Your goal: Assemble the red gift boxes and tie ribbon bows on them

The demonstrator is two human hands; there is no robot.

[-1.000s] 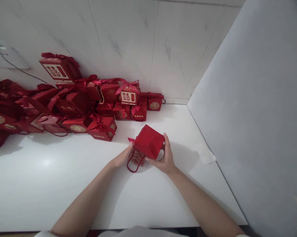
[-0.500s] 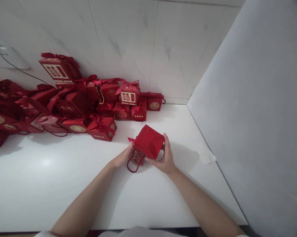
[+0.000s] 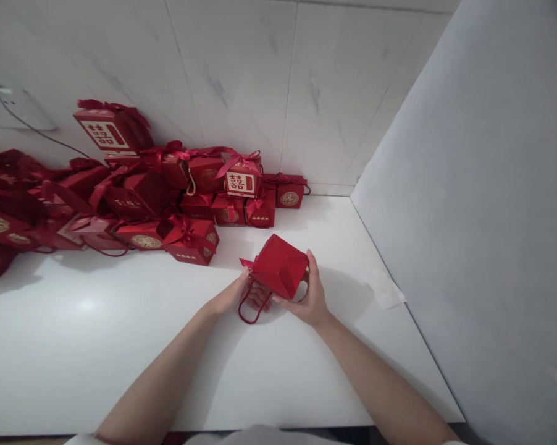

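A small red gift box (image 3: 279, 267) with a red cord handle (image 3: 247, 309) is tilted above the white table (image 3: 121, 346), held between both hands. My left hand (image 3: 234, 296) grips its left side near a pink ribbon end, fingers curled under the box. On the right side and lower edge, my right hand (image 3: 309, 296) clasps it, thumb up along the box's right face. The cord loop hangs down between the hands and touches the table.
A heap of red gift boxes with ribbons (image 3: 144, 191) lies along the tiled wall at the back left. A grey wall panel (image 3: 482, 204) bounds the table on the right. A white paper scrap (image 3: 386, 288) lies by that panel. A cable (image 3: 28, 127) runs down the wall.
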